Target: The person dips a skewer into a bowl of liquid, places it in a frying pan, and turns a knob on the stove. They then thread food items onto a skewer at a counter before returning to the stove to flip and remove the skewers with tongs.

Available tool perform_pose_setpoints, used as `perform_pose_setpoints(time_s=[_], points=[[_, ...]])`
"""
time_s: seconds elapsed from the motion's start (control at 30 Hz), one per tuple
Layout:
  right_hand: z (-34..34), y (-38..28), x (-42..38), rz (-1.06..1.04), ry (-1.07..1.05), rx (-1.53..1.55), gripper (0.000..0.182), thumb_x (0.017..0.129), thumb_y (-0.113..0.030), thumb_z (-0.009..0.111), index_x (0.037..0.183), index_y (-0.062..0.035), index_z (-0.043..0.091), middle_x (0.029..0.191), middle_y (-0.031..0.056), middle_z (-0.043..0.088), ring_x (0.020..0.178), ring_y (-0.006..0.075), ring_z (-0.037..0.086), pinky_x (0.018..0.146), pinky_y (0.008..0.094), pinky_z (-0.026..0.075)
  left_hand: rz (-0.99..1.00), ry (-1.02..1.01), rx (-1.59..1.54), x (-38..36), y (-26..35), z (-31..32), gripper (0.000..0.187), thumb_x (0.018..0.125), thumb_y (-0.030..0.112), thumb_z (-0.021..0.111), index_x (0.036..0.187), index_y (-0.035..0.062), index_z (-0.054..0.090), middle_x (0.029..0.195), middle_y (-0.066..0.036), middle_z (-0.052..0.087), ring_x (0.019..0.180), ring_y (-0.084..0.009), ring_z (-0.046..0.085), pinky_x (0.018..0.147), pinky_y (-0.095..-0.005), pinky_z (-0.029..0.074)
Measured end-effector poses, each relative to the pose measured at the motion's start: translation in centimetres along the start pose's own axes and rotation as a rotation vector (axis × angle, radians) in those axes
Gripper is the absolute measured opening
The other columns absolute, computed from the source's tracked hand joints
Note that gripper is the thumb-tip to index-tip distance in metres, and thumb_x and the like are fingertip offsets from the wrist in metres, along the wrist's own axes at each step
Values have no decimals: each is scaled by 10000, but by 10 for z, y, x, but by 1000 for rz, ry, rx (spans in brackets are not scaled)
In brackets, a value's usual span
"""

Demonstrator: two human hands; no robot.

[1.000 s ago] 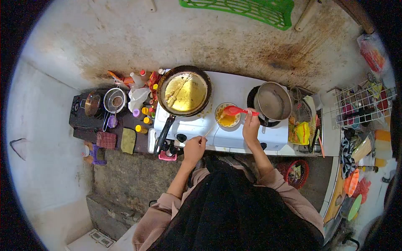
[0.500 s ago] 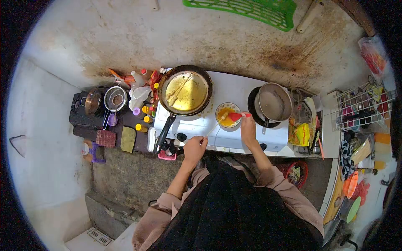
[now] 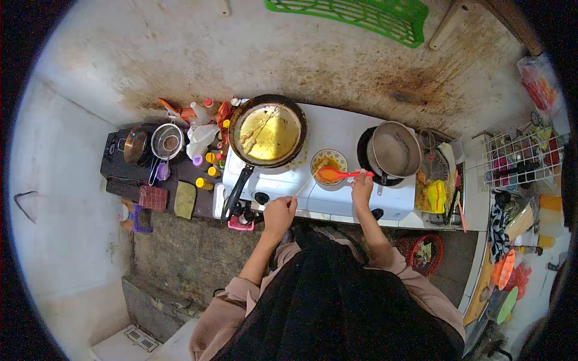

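Note:
My left hand [image 3: 280, 215] is closed around the bare end of a thin skewer [image 3: 305, 185]. The skewer's food-covered tip [image 3: 326, 163] lies over a patterned white bowl [image 3: 344, 161] of yellow-orange liquid that looks like beaten egg. In my right hand [image 3: 362, 189] is a red plastic spoon [image 3: 346, 175]; its orange-looking head is level above the near side of the bowl and partly hides the liquid. Left of the bowl, a black frying pan [image 3: 303, 120] holds shiny yellow oil, with food-tipped skewers [image 3: 249, 140] lying in it.
A grey pot [image 3: 394, 150] sits on the right burner of the white stove [image 3: 328, 117]. The frying pan's handle [image 3: 236, 195] points toward me. Yellow-capped bottles [image 3: 205, 184] and a strainer [image 3: 167, 142] stand left; a yellow packet [image 3: 435, 195] lies right. A red basket [image 3: 425, 255] is below.
My right hand has drawn slightly toward me and to the right. The spoon has turned from dipping into the bowl to lying level above it. My left hand has hardly moved.

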State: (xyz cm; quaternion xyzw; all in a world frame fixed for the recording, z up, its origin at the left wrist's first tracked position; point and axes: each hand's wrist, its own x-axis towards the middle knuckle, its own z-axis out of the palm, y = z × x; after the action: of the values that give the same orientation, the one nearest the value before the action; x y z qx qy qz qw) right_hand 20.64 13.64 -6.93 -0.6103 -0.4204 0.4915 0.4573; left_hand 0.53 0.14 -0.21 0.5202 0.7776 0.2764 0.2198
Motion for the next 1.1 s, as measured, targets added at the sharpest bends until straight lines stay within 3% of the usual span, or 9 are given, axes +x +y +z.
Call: perform_pose_setpoints(time_s=[0.27,0.57,0.67,0.97,1.07,1.1], points=[[6,-50,-14,-236,15,-127,289,927,-267,367,940,-30,532,631,35,458,571,112,452,524,272,394,-10,0,22,-2,4,-2,271,797,279,536,765,38,657,658,-146,609,587,-316,589,544,-389,468],[10,-84,-22,-615,-102,-449,225,908,-170,384,936,-3,533,869,169,574,788,328,552,688,375,428,11,-2,-19,-2,-1,3,270,793,287,541,796,48,665,677,-151,615,603,-309,597,558,-386,471],[8,-88,-17,-702,-129,-552,221,904,-169,393,938,-4,536,903,169,575,829,331,550,717,397,427,20,-11,-13,-3,0,2,273,795,289,540,807,47,664,701,-151,620,614,-306,600,568,-386,471],[3,-48,-12,-566,-159,-572,250,911,-189,376,999,10,500,885,183,572,819,344,552,715,409,429,-29,-96,-53,-3,3,-2,275,791,306,557,807,51,658,708,-144,625,632,-303,605,579,-381,474],[3,-44,-22,-242,-202,-470,250,912,-196,371,984,9,495,843,192,583,793,341,569,692,406,440,-23,-130,-116,-1,-2,2,277,783,313,569,810,51,654,707,-144,625,640,-308,606,579,-378,474],[1,-25,-17,-230,-208,-556,254,908,-203,372,971,19,478,783,176,600,723,299,595,662,386,457,-28,-155,-142,-1,-2,1,284,774,320,578,821,49,651,716,-146,625,650,-308,606,586,-370,472]])
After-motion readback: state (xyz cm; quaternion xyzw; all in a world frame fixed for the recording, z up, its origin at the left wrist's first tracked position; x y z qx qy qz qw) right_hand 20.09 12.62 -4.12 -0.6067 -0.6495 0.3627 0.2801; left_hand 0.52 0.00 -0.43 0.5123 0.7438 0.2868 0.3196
